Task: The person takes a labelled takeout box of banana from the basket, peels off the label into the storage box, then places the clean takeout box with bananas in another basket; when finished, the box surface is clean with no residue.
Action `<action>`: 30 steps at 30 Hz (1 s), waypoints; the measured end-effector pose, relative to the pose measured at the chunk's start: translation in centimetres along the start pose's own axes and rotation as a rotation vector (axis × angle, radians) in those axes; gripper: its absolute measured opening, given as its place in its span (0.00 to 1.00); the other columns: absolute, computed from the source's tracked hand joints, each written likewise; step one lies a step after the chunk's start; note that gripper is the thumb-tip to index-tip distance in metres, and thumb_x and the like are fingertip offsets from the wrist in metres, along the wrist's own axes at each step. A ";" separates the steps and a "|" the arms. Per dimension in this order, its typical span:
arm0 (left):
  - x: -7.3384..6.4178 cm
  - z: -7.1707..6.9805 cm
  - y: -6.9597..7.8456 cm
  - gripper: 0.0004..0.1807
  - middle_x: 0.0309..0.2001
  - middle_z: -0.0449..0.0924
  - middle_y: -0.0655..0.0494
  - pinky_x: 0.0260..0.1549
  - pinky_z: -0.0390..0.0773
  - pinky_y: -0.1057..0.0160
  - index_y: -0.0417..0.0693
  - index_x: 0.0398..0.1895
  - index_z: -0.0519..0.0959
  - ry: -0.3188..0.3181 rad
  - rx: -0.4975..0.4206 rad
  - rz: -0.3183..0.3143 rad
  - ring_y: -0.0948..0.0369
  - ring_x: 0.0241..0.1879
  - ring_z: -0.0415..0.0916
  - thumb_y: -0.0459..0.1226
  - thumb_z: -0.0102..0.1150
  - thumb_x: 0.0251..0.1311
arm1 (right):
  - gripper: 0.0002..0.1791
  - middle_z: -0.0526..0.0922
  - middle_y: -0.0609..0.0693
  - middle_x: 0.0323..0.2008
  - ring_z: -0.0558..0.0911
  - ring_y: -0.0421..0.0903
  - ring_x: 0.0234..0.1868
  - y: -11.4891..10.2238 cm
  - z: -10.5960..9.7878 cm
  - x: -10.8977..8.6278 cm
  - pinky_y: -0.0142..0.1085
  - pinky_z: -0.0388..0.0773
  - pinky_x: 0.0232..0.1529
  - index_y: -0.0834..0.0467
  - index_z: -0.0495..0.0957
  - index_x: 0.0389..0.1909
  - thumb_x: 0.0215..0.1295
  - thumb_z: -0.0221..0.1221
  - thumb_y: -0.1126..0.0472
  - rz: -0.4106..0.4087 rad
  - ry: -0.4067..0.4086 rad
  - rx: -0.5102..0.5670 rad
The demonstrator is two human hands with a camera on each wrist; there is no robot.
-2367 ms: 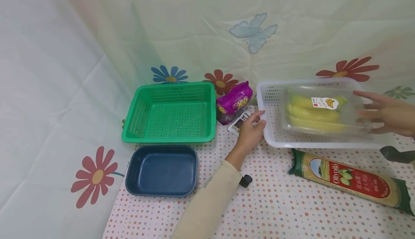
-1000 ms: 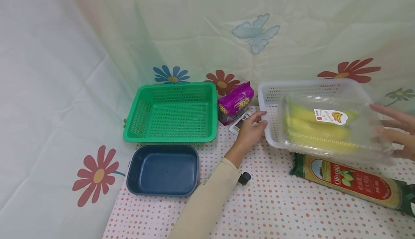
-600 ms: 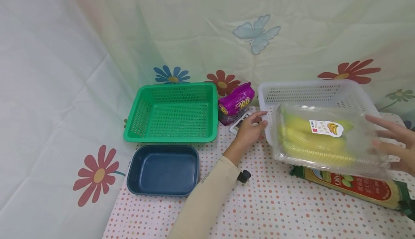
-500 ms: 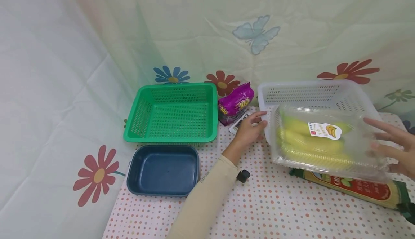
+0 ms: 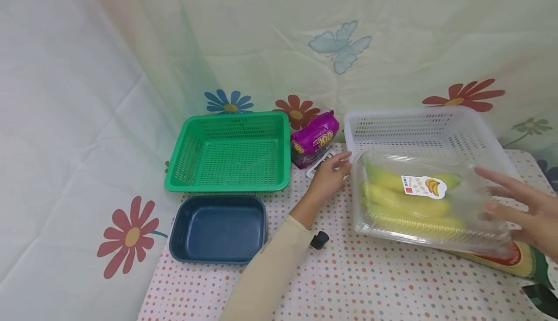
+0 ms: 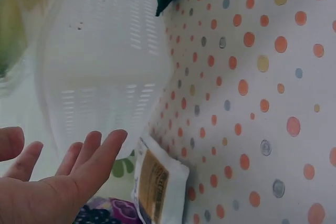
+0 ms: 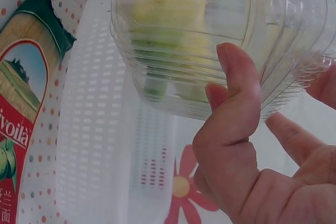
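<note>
My right hand (image 5: pixel 532 209) grips the right end of a clear plastic box of bananas (image 5: pixel 423 188), thumb and fingers spread around its ribbed end in the right wrist view. The box, tilted a little, overlaps the front of a white plastic basket (image 5: pixel 405 125) and hides part of a spaghetti packet (image 5: pixel 527 260). Beside the basket's left rim is my left hand (image 5: pixel 328 180). In the left wrist view its fingers (image 6: pixel 94 158) are extended, holding nothing, and a small white packet (image 6: pixel 157 187) lies close by.
Left on the dotted table cover (image 5: pixel 357 282) stand a green basket (image 5: pixel 237 163) and, in front of it, a dark blue tub (image 5: pixel 220 231). A purple bag (image 5: pixel 316 137) sits between the two baskets. A patterned curtain (image 5: pixel 261 30) hangs behind.
The box of bananas has come out of the white basket toward the front and slightly left, carried by my right hand. My left hand has drawn slightly back from the basket's rim.
</note>
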State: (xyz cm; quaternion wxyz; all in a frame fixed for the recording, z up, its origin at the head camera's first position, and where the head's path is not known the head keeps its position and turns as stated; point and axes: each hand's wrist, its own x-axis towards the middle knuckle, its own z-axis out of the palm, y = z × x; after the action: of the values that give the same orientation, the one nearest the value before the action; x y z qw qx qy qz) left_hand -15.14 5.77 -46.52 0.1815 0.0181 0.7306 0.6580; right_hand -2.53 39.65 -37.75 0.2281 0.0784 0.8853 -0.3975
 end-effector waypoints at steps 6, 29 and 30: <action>-2.1 -1.2 0.8 0.19 0.57 0.80 0.62 0.52 0.84 0.48 0.64 0.67 0.76 -0.036 -0.104 0.012 0.62 0.57 0.81 0.47 0.51 0.77 | 0.45 0.24 0.83 0.72 0.58 0.86 0.58 -0.5 0.9 -0.2 0.83 0.62 0.42 0.32 0.18 0.76 0.82 0.45 0.45 0.001 0.011 -0.001; -8.6 -6.8 3.5 0.22 0.62 0.73 0.60 0.45 0.85 0.56 0.73 0.69 0.73 -0.141 0.023 0.127 0.62 0.57 0.79 0.53 0.54 0.74 | 0.46 0.39 0.77 0.77 0.64 0.77 0.59 -4.0 4.1 0.1 0.62 0.84 0.43 0.34 0.31 0.82 0.77 0.53 0.43 -0.085 -0.022 -0.048; -8.8 -7.0 3.5 0.21 0.62 0.73 0.60 0.45 0.85 0.56 0.74 0.69 0.73 -0.135 0.028 0.123 0.62 0.57 0.78 0.53 0.54 0.74 | 0.46 0.41 0.77 0.77 0.68 0.72 0.58 -4.2 4.2 0.1 0.58 0.86 0.42 0.34 0.32 0.82 0.77 0.53 0.44 -0.099 -0.024 -0.036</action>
State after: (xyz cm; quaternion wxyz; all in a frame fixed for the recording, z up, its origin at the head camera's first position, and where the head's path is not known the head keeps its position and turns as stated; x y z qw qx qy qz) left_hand -9.66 -2.83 -40.51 0.1893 0.1099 0.7232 0.6550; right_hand -2.52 33.66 -37.42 0.2204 0.0257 0.8923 -0.3931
